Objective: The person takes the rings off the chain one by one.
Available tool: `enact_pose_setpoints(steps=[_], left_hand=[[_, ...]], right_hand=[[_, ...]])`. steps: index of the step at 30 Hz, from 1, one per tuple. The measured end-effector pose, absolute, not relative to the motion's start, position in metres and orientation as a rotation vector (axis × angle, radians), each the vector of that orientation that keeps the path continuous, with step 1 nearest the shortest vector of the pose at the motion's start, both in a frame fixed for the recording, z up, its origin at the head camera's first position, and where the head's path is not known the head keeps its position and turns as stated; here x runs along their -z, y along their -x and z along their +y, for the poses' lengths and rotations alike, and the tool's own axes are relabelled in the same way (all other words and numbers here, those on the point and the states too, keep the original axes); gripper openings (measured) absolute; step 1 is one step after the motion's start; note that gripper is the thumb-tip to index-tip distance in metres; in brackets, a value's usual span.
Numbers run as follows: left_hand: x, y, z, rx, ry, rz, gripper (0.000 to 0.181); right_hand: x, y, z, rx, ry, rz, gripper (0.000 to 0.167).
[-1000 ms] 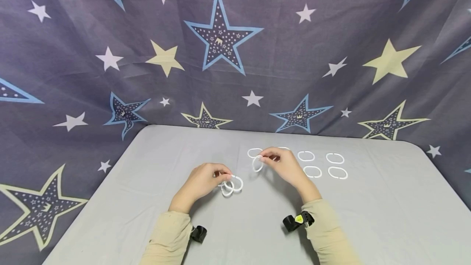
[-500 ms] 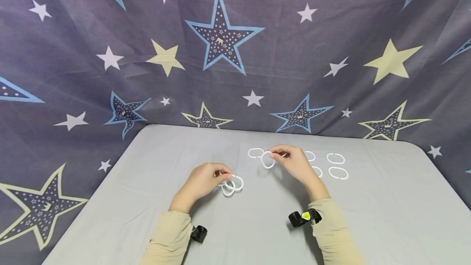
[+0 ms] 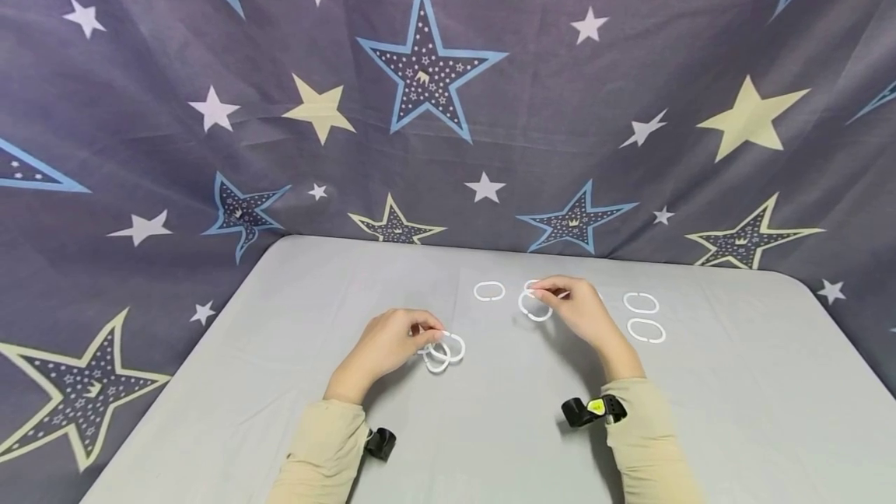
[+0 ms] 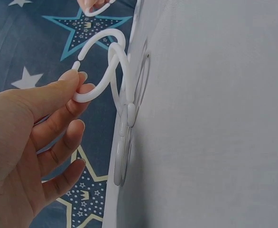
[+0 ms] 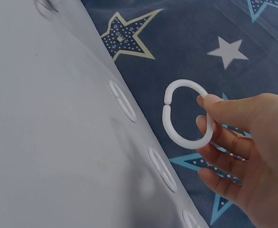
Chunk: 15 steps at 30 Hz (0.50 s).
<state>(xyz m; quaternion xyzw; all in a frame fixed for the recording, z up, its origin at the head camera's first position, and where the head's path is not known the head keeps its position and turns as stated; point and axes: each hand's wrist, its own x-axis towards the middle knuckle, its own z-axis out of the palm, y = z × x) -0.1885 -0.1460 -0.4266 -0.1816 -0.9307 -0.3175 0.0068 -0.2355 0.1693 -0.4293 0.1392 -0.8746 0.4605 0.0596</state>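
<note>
My left hand (image 3: 387, 344) pinches a white oval link (image 4: 100, 90) between thumb and index finger. Looped through that link is another white one (image 4: 128, 71), and more linked pieces hang below it, touching the table. In the right wrist view, my right hand (image 5: 245, 147) pinches a single white link (image 5: 168, 128) between thumb and fingertips; a small gap shows in the link's side away from the hand. From the head view, my right hand (image 3: 584, 313) is above the table, over the loose links at the back, partly hiding some of them.
On the grey table (image 3: 490, 426), a loose link (image 3: 489, 291) lies left of my right hand. Two others, a rear one (image 3: 641, 302) and a nearer one (image 3: 646, 330), lie to its right. Behind the table hangs a star-patterned cloth (image 3: 518, 138).
My right hand has moved to the right with its link, uncovering the loose link at the back left and covering others. My left hand holds nearly the same place.
</note>
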Motion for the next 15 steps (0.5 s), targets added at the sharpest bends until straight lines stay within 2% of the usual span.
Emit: enact_pose_setpoints(steps=[15], left_hand=[[0.427,0.189,-0.146,0.965,0.589,-2.896,0.005]], right_hand=[[0.44,0.239,0.187,-1.345,-0.41,-2.779,0.016]])
